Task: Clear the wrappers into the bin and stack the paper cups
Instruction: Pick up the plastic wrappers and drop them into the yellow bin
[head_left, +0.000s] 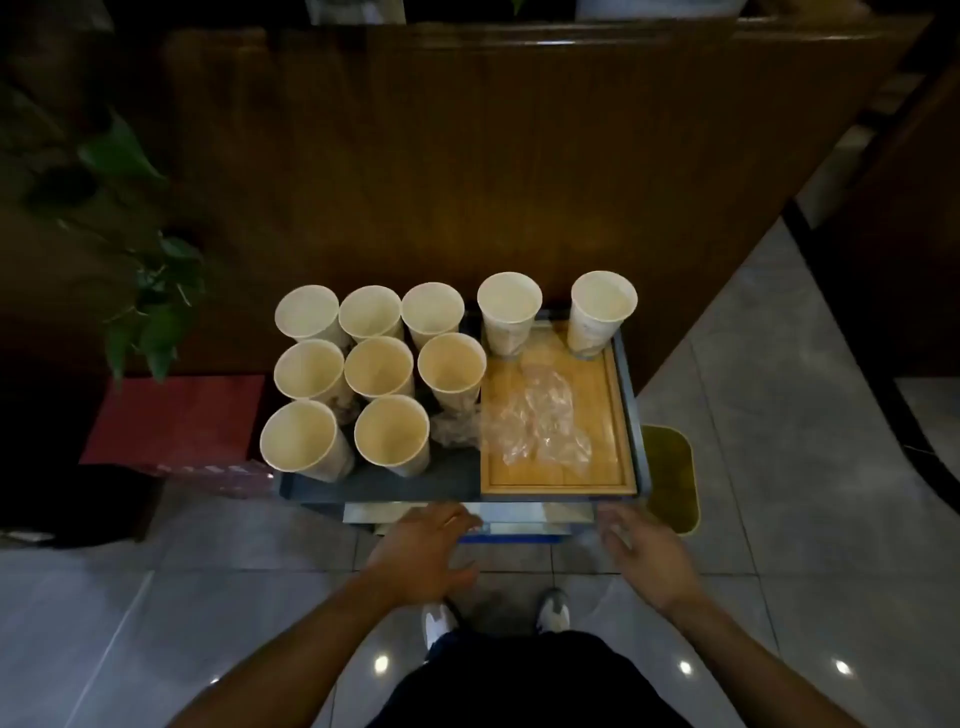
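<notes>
While both hands hover at the near edge of the small cart (363, 486), nothing of the task appears done yet.

Item, wooden tray (618, 415): sits on the cart's right half; taken as the landmark.

Item, clear plastic wrappers (537, 421): a crumpled heap lying in the tray's middle. A second, darker crumple (457, 428) lies just left of the tray, touching the nearest cups. Neither is binned.

Item, paper cups, ten seen, all upright and separate, none nested. Two (509, 317) (600, 312) stand at the tray's far end; eight (376, 369) stand in a close cluster left of the tray.

Item, bin: a dark container (78, 499) on the floor well left of the tray may be it; a yellow-green object (672, 478) just right of the tray could equally serve. Cannot tell which.

Item, left hand (421, 556): fingers spread and relaxed, holding nothing, near the tray's near-left corner.

Item, right hand (641, 556): loosely open, empty, near the tray's near-right corner.

Remaining, by judgement: all wrappers to bin, all cups to stack.
</notes>
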